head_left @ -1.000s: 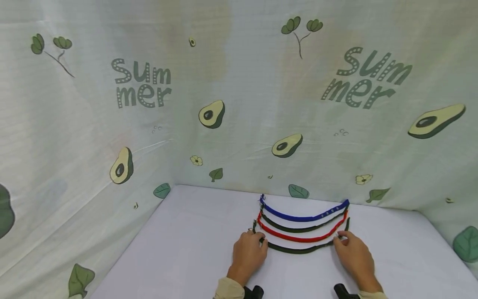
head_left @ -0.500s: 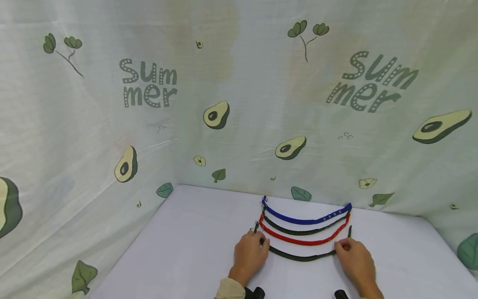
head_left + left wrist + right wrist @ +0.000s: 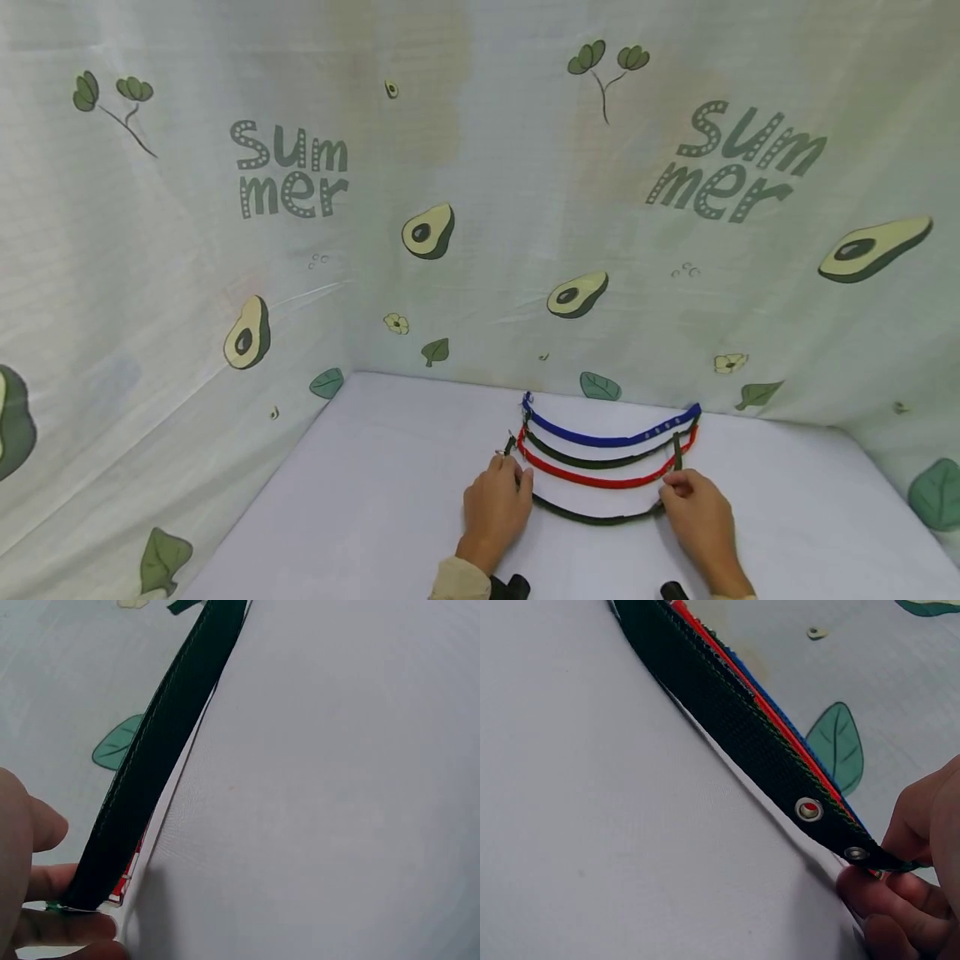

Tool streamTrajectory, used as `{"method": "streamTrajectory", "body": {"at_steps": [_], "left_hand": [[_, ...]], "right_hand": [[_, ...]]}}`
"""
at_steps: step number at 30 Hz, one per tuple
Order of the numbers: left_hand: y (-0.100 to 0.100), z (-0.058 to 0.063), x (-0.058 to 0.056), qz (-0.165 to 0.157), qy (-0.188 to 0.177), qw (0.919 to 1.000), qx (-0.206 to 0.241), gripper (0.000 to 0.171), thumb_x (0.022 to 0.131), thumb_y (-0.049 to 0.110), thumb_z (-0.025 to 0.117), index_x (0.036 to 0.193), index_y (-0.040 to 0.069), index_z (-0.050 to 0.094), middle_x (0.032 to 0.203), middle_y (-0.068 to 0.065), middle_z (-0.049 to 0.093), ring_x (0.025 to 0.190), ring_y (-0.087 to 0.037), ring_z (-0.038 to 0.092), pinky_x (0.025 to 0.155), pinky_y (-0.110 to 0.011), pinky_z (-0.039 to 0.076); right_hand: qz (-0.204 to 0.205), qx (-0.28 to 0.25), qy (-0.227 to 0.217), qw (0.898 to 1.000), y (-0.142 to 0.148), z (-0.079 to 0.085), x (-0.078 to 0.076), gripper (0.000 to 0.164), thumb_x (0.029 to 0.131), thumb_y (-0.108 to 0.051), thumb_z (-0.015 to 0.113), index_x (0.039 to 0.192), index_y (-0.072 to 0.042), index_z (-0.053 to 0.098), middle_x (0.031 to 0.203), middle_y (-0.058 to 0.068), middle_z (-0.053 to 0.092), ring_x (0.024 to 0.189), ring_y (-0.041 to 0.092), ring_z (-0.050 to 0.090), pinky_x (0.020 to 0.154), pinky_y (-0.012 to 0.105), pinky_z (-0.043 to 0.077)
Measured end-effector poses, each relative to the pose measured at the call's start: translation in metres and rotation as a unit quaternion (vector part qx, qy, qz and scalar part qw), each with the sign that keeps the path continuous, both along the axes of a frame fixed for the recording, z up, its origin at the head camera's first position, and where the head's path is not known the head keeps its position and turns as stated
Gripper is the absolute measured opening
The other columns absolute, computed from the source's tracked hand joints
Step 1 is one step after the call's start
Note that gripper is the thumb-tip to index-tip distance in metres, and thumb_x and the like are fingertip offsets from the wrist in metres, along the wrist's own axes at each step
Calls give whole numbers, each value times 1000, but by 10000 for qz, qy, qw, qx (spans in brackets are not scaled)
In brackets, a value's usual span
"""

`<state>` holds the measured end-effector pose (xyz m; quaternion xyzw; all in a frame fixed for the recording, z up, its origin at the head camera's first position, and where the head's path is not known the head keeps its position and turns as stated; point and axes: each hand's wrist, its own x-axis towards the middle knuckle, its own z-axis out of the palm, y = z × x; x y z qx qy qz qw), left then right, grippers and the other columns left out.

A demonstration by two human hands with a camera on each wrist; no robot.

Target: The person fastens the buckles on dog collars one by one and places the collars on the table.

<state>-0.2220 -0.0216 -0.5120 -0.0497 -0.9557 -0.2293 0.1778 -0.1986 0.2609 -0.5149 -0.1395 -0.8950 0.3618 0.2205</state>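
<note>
Both hands hold a dark green collar (image 3: 600, 521), its strap bowed toward the person between them. My left hand (image 3: 495, 504) grips it near the buckle end; in the left wrist view the fingers (image 3: 71, 926) lie around that end. At the other end my right hand (image 3: 701, 517) pinches the strap between thumb and fingers, and the tip sticks up past them over the red collar (image 3: 600, 482). Metal eyelets (image 3: 808, 819) line the strap by the right fingers. Beyond it, a second dark green collar (image 3: 600, 463) and a blue collar (image 3: 592, 440) lie in matching curves.
The collars lie on a white-covered table (image 3: 360, 500), toward its back edge. Behind and to the left hangs a pale curtain (image 3: 495, 150) printed with avocados, leaves and lettering. Dark wrist-camera mounts (image 3: 517, 586) show at the bottom.
My right hand has shifted slightly left, and the strap's tip has swung left over the red collar. My left hand keeps its grip with little movement. The other collars stay put.
</note>
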Motion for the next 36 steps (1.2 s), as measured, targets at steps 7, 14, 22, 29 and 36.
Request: {"method": "streamTrajectory", "body": {"at_steps": [7,14,22,29,36], "left_hand": [[0,-4,2,232,196,9995,112,19,91,38,71,84,21,65,91,5,62,68,-16,60,51,-35,43],[-1,-8,0,310,484,9945,877,17,89,32,74,79,23,64,96,4,61,66,-14,60,53,-34,42],[-3,-10,0,43,1001,9847,1423,28,77,19,85,76,25,57,81,13,53,63,0,50,53,-24,40],[0,-4,-1,-139,342,9673,2509,27,80,13,81,90,20,57,78,15,58,67,2,55,57,-23,44],[7,4,-6,-360,-196,9073,4186,30,84,4,74,110,9,60,87,5,64,74,-8,58,63,-24,51]], "right_hand": [[-50,-250,172,9995,-9,-2,1,6,80,-3,69,85,-6,70,76,2,61,72,15,53,63,24,39],[-23,-545,-16,9985,-10,-1,-1,6,85,-7,69,90,-4,68,79,2,65,73,13,55,61,24,41],[86,-1303,-61,9914,-20,-4,5,18,87,-4,66,105,-1,64,90,9,70,67,2,62,58,21,45],[-9,-1656,95,9862,-25,-2,9,46,86,0,61,131,-4,49,101,14,66,66,7,67,55,23,48],[26,-1775,154,9840,-21,7,6,60,87,-3,60,142,-3,38,100,15,68,66,5,68,59,19,45]]}}
